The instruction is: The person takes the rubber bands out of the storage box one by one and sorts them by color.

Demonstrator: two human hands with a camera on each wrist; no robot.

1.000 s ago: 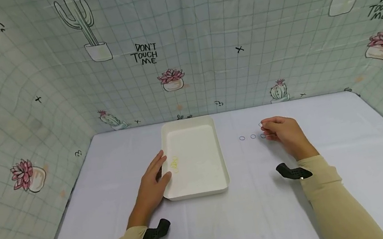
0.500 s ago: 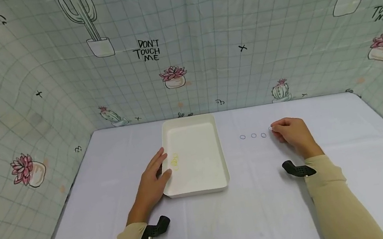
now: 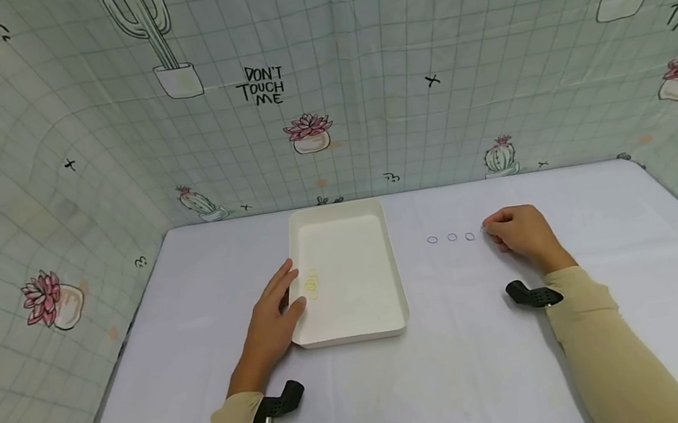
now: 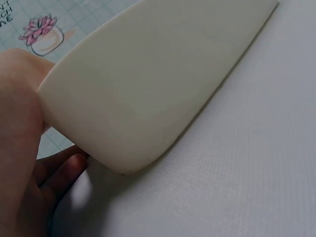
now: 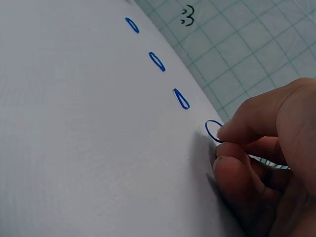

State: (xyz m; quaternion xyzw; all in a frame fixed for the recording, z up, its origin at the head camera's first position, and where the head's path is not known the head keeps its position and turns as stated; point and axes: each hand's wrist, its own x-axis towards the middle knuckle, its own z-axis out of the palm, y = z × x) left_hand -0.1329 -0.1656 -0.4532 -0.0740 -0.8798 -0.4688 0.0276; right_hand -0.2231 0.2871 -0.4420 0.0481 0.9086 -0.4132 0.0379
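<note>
A white tray (image 3: 356, 326) lies on the table, with a few yellow rubber bands (image 3: 312, 283) inside near its left wall. My left hand (image 3: 290, 290) grips that left rim, thumb over the edge. In the left wrist view its fingers (image 4: 69, 170) sit under the tray (image 4: 148, 89). Right of the tray, three blue rubber bands (image 3: 452, 237) lie in a row. My right hand (image 3: 488, 231) pinches a fourth blue band (image 5: 213, 131) at the row's right end, low on the table. The right wrist view shows the row of bands (image 5: 157, 61) leading up to it.
The white table (image 3: 455, 369) is fenced on three sides by cactus-print sheet walls (image 3: 360, 91). A black camera mount sits on each wrist (image 3: 532, 296).
My right hand has moved a little to the right with the pinched blue band, uncovering the third band in the row. The left hand has stayed on the tray.
</note>
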